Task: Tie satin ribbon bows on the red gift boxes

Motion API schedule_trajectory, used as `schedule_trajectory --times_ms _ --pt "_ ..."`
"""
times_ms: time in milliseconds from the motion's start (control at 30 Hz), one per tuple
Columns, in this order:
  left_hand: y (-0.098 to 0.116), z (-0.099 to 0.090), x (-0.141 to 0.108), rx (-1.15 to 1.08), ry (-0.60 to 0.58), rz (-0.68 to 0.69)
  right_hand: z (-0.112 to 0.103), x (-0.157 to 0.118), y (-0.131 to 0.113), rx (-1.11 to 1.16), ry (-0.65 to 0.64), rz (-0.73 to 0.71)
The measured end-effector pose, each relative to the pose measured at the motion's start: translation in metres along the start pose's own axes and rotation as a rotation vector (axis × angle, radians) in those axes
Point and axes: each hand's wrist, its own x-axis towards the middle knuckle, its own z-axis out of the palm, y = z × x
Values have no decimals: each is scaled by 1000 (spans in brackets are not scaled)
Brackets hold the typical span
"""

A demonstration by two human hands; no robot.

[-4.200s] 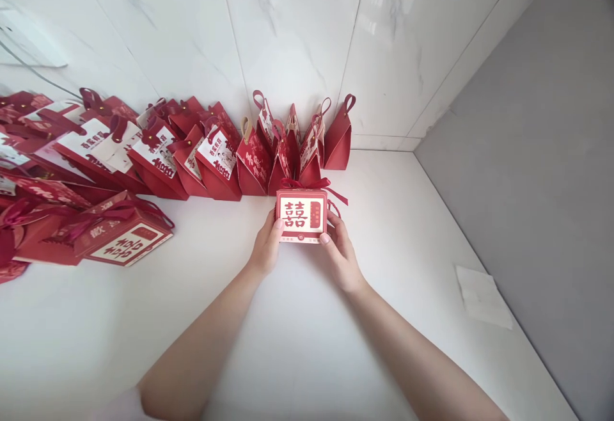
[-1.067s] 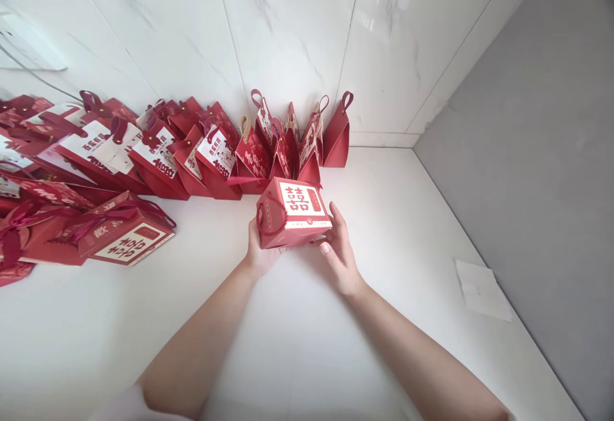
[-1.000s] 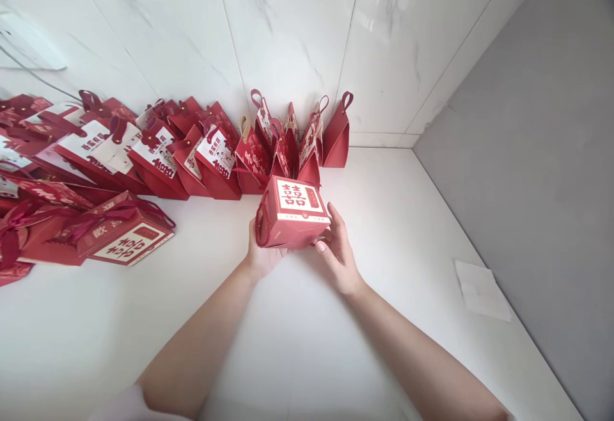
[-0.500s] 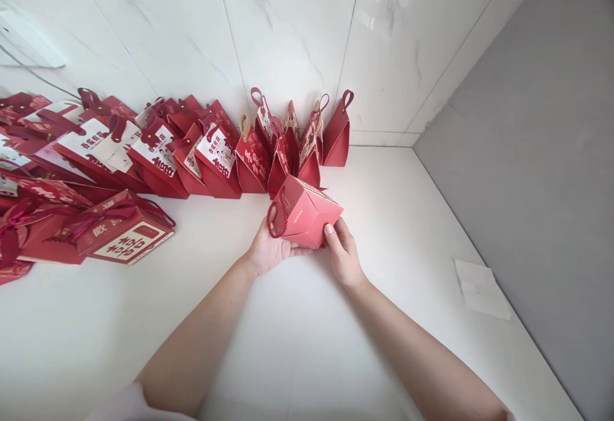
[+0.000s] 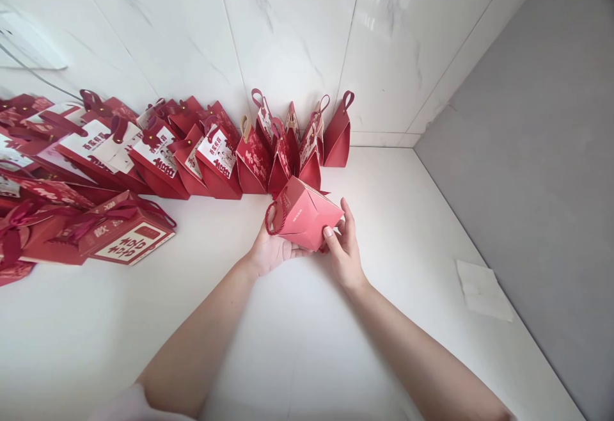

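Between my hands is a red paper gift box (image 5: 307, 216), tipped so that a plain side with small white print faces me. A twisted red cord handle hangs at its left end. My left hand (image 5: 275, 249) supports the box from the left and below, palm up, with fingers under it. At its lower right corner, my right hand (image 5: 344, 248) has the thumb on the near face; the index finger is raised beside the box and the other fingers are partly hidden behind it. Right behind stand small red gift boxes (image 5: 252, 164) with ribbon loops.
Many red and white gift boxes (image 5: 163, 158) crowd the left along the marbled wall (image 5: 297, 31). A larger ribboned box (image 5: 127, 232) lies at the front left. On the white tabletop (image 5: 403, 229), a folded white paper (image 5: 484, 290) rests near the right edge, beside a grey surface (image 5: 527, 120).
My right index finger has lifted away from the box's right edge. The box has turned slightly in my hands; my left hand keeps its place.
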Motion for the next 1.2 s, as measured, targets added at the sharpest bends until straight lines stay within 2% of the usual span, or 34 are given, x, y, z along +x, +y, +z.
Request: schedule_trajectory --times_ms 200,633,833,1200 --pt "-2 -2 0 -24 29 26 1 2 -3 119 -101 31" --pt "-1 0 1 -37 80 8 1 2 -5 115 -113 51" --pt "-2 -4 2 -29 46 11 1 2 -6 79 -103 48" --pt "-2 -2 2 -30 77 2 1 1 -7 101 -105 48"
